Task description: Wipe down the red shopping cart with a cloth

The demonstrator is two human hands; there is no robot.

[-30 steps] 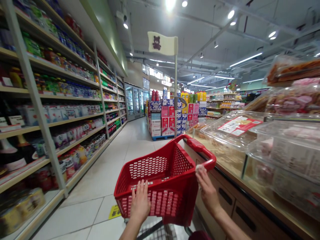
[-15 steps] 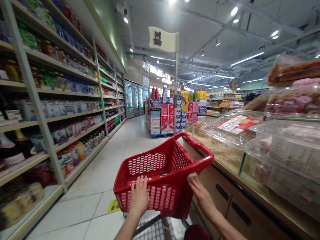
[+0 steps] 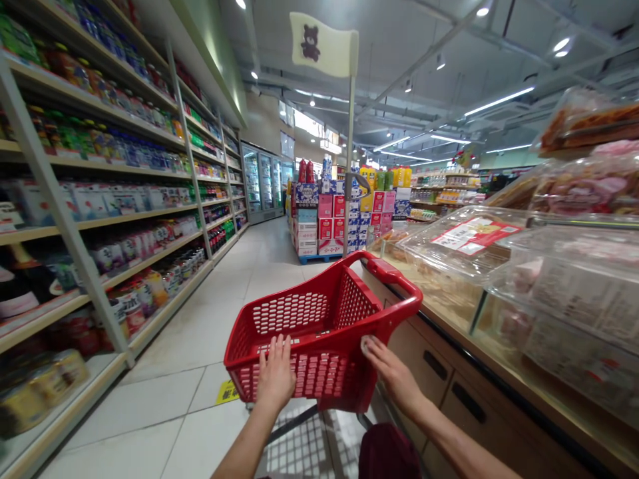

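A red plastic shopping cart point(image 3: 344, 372) stands in the middle of the view, its basket walls pierced with holes. My left hand point(image 3: 277, 376) rests on the near wall of the basket, fingers stretched up to its rim and holding nothing. At the basket's right end, below the push handle point(image 3: 397, 279), my right hand point(image 3: 392, 372) presses a small whitish wad point(image 3: 367, 344), perhaps a cloth or tissue, against the red plastic. Most of the wad is hidden by the fingers. No goods show in the visible part of the basket.
Shelves point(image 3: 120, 216) of drinks and cans line the left. A counter point(image 3: 444, 332) with packed food in clear boxes point(image 3: 459, 256) runs close along the right. Stacked cartons point(image 3: 332, 219) and a bear flag point(image 3: 322, 43) stand ahead. A yellow sticker point(image 3: 227, 392) marks the tiled floor.
My right hand has slid a little left along the cart's side with the wad. My left hand keeps its place on the wall. The view has tipped slightly downward.
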